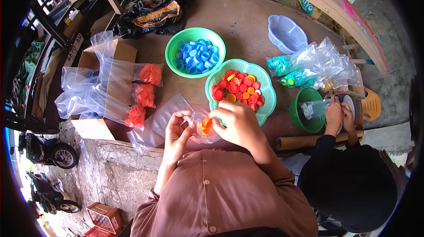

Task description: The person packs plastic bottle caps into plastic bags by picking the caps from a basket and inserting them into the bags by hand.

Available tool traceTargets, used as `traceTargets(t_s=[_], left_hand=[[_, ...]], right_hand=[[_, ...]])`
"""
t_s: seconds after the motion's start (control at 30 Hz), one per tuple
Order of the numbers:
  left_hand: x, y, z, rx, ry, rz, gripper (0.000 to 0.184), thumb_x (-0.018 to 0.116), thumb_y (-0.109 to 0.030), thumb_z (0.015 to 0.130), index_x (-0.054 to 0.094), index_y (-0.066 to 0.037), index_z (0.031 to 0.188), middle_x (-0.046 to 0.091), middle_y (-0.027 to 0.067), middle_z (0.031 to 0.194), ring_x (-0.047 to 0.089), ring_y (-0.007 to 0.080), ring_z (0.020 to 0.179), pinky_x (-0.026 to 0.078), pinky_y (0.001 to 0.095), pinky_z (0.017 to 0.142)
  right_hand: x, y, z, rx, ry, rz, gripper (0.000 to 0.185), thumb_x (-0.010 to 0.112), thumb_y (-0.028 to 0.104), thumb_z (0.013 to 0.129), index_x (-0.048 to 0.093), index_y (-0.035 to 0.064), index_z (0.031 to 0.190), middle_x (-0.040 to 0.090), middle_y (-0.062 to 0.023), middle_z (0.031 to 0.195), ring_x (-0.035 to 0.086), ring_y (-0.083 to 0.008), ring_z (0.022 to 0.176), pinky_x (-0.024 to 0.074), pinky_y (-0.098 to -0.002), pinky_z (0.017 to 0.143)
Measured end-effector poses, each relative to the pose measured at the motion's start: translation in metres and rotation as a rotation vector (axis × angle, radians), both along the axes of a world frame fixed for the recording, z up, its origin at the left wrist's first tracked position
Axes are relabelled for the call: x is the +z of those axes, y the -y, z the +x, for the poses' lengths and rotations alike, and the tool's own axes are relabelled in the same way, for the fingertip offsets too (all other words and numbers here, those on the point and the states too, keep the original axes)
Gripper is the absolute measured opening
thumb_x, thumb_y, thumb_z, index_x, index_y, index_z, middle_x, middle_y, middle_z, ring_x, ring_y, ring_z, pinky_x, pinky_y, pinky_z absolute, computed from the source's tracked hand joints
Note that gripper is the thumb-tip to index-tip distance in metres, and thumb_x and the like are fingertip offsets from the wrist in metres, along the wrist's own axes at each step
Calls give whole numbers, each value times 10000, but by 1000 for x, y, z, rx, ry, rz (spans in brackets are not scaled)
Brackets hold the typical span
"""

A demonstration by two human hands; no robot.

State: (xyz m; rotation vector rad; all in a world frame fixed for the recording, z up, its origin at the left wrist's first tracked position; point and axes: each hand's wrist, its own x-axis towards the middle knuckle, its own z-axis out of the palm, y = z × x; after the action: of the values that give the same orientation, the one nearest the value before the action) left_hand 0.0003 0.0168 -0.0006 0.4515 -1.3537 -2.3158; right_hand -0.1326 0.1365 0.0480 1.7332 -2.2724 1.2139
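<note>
A clear plastic bag (204, 139) with orange and yellow bottle caps (205, 129) in it is in front of my chest. My left hand (178, 133) grips the bag's edge between thumb and fingers. At the bag's mouth, the fingers of my right hand (239, 122) are curled on an orange bottle cap (207, 122); its fingertips are partly hidden. Just beyond stands a mint-green scalloped basket (267, 98) of red and orange caps (242, 87). A green basin (170, 50) behind it holds blue caps (197, 56).
Filled bags of red caps (144, 94) hang from a cardboard box (122, 53) at left. A lavender basket (287, 34) and bags of teal caps (297, 77) lie right. Another person's hands (338, 117) work beside a green basket (311, 124). A cardboard tube (304, 142) lies along the front edge.
</note>
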Motion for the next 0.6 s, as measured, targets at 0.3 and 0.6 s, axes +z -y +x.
traceTargets(t_s=[0.3, 0.6], left_hand=[[-2, -1, -2, -11, -34, 19, 312, 504, 35, 822, 417, -3, 1120, 462, 20, 891, 502, 84, 814, 443, 196, 691], [-2, 3, 1, -12, -35, 13, 318, 513, 43, 812, 420, 3, 1113, 466, 26, 906, 501, 89, 830, 453, 195, 693]], right_hand=[[-13, 16, 20, 234, 396, -267, 316, 649, 256, 761, 448, 65, 914, 442, -95, 899, 456, -213, 840, 351, -337, 723], [-17, 0, 16, 72, 177, -284, 476, 528, 476, 781, 526, 35, 960, 511, -123, 959, 491, -256, 935, 274, -361, 832]])
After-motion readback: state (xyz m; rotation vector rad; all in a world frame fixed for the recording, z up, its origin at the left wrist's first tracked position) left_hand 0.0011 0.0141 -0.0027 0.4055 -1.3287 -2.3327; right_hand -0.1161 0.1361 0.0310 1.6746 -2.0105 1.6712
